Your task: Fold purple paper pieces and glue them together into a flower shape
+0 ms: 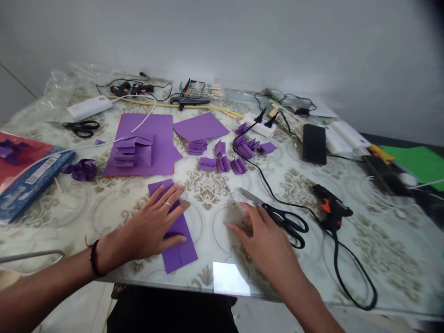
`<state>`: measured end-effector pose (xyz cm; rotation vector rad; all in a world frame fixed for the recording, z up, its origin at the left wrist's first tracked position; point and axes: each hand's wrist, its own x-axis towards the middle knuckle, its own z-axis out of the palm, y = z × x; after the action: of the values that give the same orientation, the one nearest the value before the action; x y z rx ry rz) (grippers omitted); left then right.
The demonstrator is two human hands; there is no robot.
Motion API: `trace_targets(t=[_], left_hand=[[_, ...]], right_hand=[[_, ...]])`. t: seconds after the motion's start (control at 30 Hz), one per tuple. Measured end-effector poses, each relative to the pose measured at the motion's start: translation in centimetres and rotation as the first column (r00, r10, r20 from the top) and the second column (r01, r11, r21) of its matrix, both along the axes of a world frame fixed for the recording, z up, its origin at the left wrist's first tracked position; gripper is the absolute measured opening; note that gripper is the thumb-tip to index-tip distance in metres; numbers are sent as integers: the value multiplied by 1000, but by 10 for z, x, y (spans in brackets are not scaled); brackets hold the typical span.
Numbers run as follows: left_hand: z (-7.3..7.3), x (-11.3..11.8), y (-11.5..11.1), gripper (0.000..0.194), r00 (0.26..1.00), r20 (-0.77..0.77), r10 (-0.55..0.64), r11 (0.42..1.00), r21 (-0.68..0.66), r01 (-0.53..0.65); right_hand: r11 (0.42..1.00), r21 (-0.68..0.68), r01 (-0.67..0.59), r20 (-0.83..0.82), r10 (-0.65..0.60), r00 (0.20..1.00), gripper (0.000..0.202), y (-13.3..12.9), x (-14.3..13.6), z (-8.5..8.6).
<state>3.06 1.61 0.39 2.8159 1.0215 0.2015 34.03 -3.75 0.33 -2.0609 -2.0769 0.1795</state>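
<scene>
The left hand (156, 229) lies open and palm down, fingers spread, on a long purple paper strip (182, 254) that sits near the front edge of the glossy, floral-patterned tabletop (211, 240), left of that edge's middle. The right hand (265, 238) is half curled, thumb and forefinger apart; whether it grips anything, I cannot tell. Just beside it are black-handled metal scissors (270, 210).

Beyond the strip, a folded purple paper stack (133, 150) rests on a large purple paper sheet (163, 127), with red showing along its lower edge. Small folded purple paper pieces (224, 163) cluster to the right of that sheet. Toward the tabletop's right edge lies a black glue gun with an orange trigger (333, 208).

At the left edge is a flat red-and-blue plastic packet (38, 173); purple paper scraps (12, 150) show at its red part, whether inside or on top is unclear. Along the back edge, a clear plastic pack (204, 90) contains thin sticks, and a white power strip (258, 125) holds black plugs (270, 122) in its sockets.
</scene>
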Motion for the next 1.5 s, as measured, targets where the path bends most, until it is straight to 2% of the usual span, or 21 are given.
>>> trace_targets(t=[0.1,0.23,0.3,0.37,0.43,0.47,0.5,0.57,0.63,0.67,0.77,0.87,0.97,1.1,1.2,1.3,1.5], left_hand=[[-4,1,5,84,1000,-16,-19,1000,3,19],[-11,-4,7,90,999,-2,-47,999,-4,47],[-12,-6,7,92,998,22,-58,998,-3,58],[-9,-7,6,92,997,49,-67,998,0,67],[-6,-8,4,92,995,70,-74,997,-2,75],[-5,-8,4,92,995,76,-72,997,-2,73],[-5,-8,3,92,995,76,-65,998,0,65],[-7,-9,1,93,998,54,-39,999,9,39],[-11,-10,-1,93,1000,20,-17,1000,17,16],[-13,-11,-2,93,1000,9,-10,1000,18,10],[-20,-11,-3,93,1000,21,4,1000,12,-4],[-25,-11,-3,92,999,42,17,1000,6,-17],[-24,-10,-4,93,998,52,23,1000,-1,-23],[-19,-9,-17,83,999,41,32,999,29,-33],[-20,-6,-34,74,992,33,120,990,70,-122],[-26,-3,-46,75,979,63,195,975,100,-201],[-26,-2,-47,72,979,60,193,974,111,-199]], right_hand=[[997,-58,59,-215,-70,974,44,4,1,-4],[986,-164,24,-440,-94,893,19,5,5,2],[973,-231,-14,-592,-129,796,22,4,5,4],[966,-260,-14,-739,-190,646,27,3,0,6],[972,-235,21,-834,-212,510,33,1,-10,8],[980,-197,32,-856,-188,482,34,-1,-16,11],[991,-132,28,-865,-129,485,34,-3,-23,13],[997,51,-57,-819,74,569,27,-10,-37,18],[960,191,-203,-717,278,639,13,-18,-50,19],[940,222,-260,-667,341,663,9,-23,-55,16],[901,234,-366,-542,434,719,19,-33,-63,0],[853,276,-442,-444,522,729,29,-36,-62,-20],[838,280,-469,-442,546,711,35,-33,-60,-27],[848,206,-488,-489,522,699,36,-28,-56,-23],[833,152,-531,-512,526,679,40,-27,-52,-21],[814,152,-560,-514,549,659,44,-25,-51,-21],[806,128,-578,-544,545,638,42,-6,-55,-26]])
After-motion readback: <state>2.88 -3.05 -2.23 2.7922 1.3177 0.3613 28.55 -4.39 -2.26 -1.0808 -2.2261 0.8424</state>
